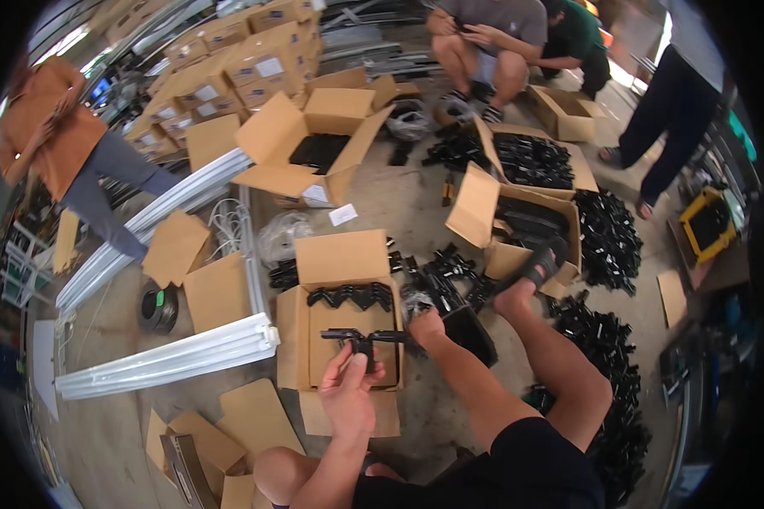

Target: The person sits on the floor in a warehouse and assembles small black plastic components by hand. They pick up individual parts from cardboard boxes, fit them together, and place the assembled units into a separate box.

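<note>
I sit on the floor over an open cardboard box [295,339] that has a row of black plastic parts [352,296] at its far end. My left hand [348,392] grips a long black plastic part [358,338] from below and holds it level above the box. My right hand [425,327] is curled around the right end of the same part. Just beyond that hand lies a loose heap of black parts [450,276]. A black tub [475,335] stands beside my right forearm. My right foot in a black sandal [539,265] rests by another box.
Long white tubes [170,360] lie to the left, beside a wire coil [158,307]. Open boxes of black parts [530,161] and piles of them [607,233] fill the right. Stacked cartons [246,59] stand behind. Other people crouch or stand at the far side and the left.
</note>
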`<act>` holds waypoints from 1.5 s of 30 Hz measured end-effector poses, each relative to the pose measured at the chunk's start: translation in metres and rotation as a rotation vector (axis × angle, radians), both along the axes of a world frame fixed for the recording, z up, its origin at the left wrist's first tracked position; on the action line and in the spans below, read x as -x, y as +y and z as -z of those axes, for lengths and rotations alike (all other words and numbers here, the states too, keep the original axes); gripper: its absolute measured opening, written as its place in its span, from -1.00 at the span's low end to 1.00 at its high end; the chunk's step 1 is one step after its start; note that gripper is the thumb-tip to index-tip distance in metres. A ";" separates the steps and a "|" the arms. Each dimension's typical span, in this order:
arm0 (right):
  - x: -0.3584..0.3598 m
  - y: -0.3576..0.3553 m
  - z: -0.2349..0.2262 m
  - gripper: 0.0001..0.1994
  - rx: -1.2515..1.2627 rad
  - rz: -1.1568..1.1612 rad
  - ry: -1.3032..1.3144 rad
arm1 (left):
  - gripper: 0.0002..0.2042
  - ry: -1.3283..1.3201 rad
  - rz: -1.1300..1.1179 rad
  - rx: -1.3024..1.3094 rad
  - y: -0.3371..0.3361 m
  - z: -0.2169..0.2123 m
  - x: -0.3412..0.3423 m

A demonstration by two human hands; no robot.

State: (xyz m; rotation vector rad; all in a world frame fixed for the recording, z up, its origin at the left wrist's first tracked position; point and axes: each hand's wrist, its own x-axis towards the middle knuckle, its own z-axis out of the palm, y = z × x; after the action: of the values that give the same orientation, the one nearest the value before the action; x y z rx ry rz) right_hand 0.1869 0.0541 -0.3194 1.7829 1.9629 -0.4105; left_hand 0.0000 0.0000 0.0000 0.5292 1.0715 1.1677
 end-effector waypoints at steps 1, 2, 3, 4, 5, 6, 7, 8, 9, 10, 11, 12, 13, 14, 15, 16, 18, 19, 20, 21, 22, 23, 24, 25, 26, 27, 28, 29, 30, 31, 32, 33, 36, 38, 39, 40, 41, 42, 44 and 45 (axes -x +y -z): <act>-0.032 -0.004 -0.006 -0.71 -0.028 0.054 -0.025 | -0.68 -0.032 0.040 -0.012 0.002 -0.002 -0.020; -0.049 -0.009 -0.012 -0.70 -0.024 0.101 -0.035 | -0.69 -0.055 0.081 -0.012 0.003 -0.002 -0.032; -0.064 -0.015 -0.017 -0.70 -0.018 0.136 -0.042 | -0.69 -0.076 0.110 -0.010 0.003 0.000 -0.042; -0.072 -0.019 -0.020 -0.70 0.000 0.178 -0.022 | -0.70 -0.089 0.124 -0.004 0.002 0.002 -0.048; -0.080 -0.024 -0.023 -0.70 -0.028 0.223 0.030 | -0.70 -0.101 0.135 0.003 0.002 0.003 -0.053; -0.085 -0.028 -0.025 -0.71 -0.093 0.269 0.050 | -0.70 -0.111 0.140 0.011 0.003 0.004 -0.057; -0.087 -0.032 -0.024 -0.72 -0.156 0.314 0.072 | -0.70 -0.119 0.142 0.020 0.002 0.005 -0.059; -0.088 -0.036 -0.022 -0.73 -0.202 0.323 0.093 | -0.70 -0.116 0.153 0.019 0.002 0.005 -0.060; -0.089 -0.039 -0.021 -0.74 -0.248 0.331 0.116 | -0.69 -0.119 0.154 0.023 0.001 0.006 -0.061; -0.091 -0.041 -0.021 -0.74 -0.300 0.338 0.135 | -0.69 -0.124 0.155 0.023 0.002 0.006 -0.062; -0.092 -0.044 -0.021 -0.75 -0.335 0.352 0.173 | -0.69 -0.129 0.156 0.023 0.002 0.006 -0.064; -0.093 -0.048 -0.021 -0.75 -0.370 0.367 0.211 | -0.69 -0.129 0.156 0.024 0.001 0.006 -0.065; -0.096 -0.050 -0.024 -0.76 -0.410 0.378 0.248 | -0.69 -0.131 0.154 0.020 0.001 0.003 -0.067; -0.100 -0.050 -0.027 -0.78 -0.394 0.380 0.264 | -0.69 -0.134 0.153 0.017 0.000 0.001 -0.069; -0.103 -0.053 -0.030 -0.79 -0.392 0.398 0.256 | -0.67 -0.132 0.170 0.005 -0.002 0.002 -0.070; -0.103 -0.055 -0.037 -0.79 -0.393 0.411 0.253 | -0.66 -0.128 0.182 -0.013 -0.003 0.003 -0.069; -0.107 -0.054 -0.051 -0.80 -0.428 0.398 0.257 | -0.64 -0.135 0.197 -0.045 -0.003 0.003 -0.068; -0.116 -0.057 -0.054 -0.81 -0.451 0.462 0.348 | -0.64 -0.150 0.208 -0.052 -0.004 0.003 -0.073; -0.107 -0.060 -0.066 -0.82 -0.487 0.499 0.458 | -0.64 -0.133 0.197 -0.037 -0.007 0.007 -0.067; -0.104 -0.055 -0.079 -0.84 -0.508 0.496 0.468 | -0.64 -0.152 0.186 -0.067 -0.004 0.007 -0.067; -0.143 -0.077 -0.043 -0.83 -0.527 0.462 0.363 | -0.64 -0.205 0.241 -0.051 -0.011 0.010 -0.088; -0.130 -0.075 -0.054 -0.83 -0.612 0.591 0.530 | -0.63 -0.191 0.239 -0.051 -0.010 0.015 -0.083; -0.116 -0.069 -0.078 -0.84 -0.709 0.580 0.674 | -0.63 -0.189 0.226 -0.063 -0.008 0.013 -0.074; -0.111 -0.068 -0.103 -0.85 -0.746 0.596 0.771 | -0.62 -0.206 0.219 -0.050 -0.008 0.011 -0.071; -0.099 -0.072 -0.136 -0.85 -0.688 0.686 0.875 | -0.63 -0.218 0.214 -0.044 -0.009 0.009 -0.066; -0.098 -0.080 -0.159 -0.86 -0.698 0.730 1.019 | -0.63 -0.243 0.227 -0.038 -0.011 0.006 -0.065; -0.096 -0.085 -0.182 -0.85 -0.635 0.794 1.107 | -0.63 -0.251 0.223 -0.030 -0.011 0.005 -0.064; -0.092 -0.093 -0.206 -0.83 -0.588 0.839 1.202 | -0.63 -0.259 0.225 -0.021 -0.011 0.004 -0.063; -0.088 -0.100 -0.227 -0.83 -0.564 0.891 1.334 | -0.63 -0.270 0.233 -0.014 -0.012 0.004 -0.064; -0.085 -0.105 -0.246 -0.83 -0.543 0.938 1.467 | -0.64 -0.274 0.237 -0.015 -0.012 0.003 -0.065; -0.080 -0.110 -0.261 -0.83 -0.534 0.930 1.557 | -0.64 -0.275 0.239 -0.016 -0.013 0.004 -0.065; -0.074 -0.115 -0.275 -0.83 -0.524 0.923 1.646 | -0.64 -0.275 0.242 -0.016 -0.013 0.005 -0.066; -0.060 -0.129 -0.294 -0.83 -0.491 0.897 1.835 | -0.65 -0.257 0.255 -0.019 -0.019 0.011 -0.068; -0.059 -0.135 -0.300 -0.82 -0.459 0.927 1.942 | -0.66 -0.250 0.269 -0.003 -0.023 0.017 -0.076; -0.057 -0.134 -0.298 -0.81 -0.441 0.953 1.981 | -0.66 -0.242 0.274 0.006 -0.025 0.018 -0.078; -0.056 -0.133 -0.296 -0.81 -0.422 0.980 2.018 | -0.66 -0.236 0.280 0.017 -0.028 0.021 -0.081; -0.055 -0.133 -0.292 -0.81 -0.403 1.007 2.056 | -0.66 -0.238 0.285 0.023 -0.029 0.022 -0.084; -0.056 -0.133 -0.289 -0.82 -0.380 1.005 2.100 | -0.67 -0.241 0.289 0.028 -0.031 0.022 -0.088; -0.056 -0.133 -0.288 -0.83 -0.370 1.056 2.112 | -0.69 -0.254 0.291 0.023 -0.032 0.023 -0.093; -0.056 -0.134 -0.289 -0.84 -0.365 1.081 2.118 | -0.71 -0.260 0.293 0.014 -0.032 0.025 -0.095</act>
State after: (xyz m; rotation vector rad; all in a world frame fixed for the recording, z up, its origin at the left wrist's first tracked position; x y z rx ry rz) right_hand 0.2430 -0.0798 -0.0302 2.6796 1.1711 -3.5206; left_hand 0.0947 -0.0319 -0.0248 0.4897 0.7500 0.9399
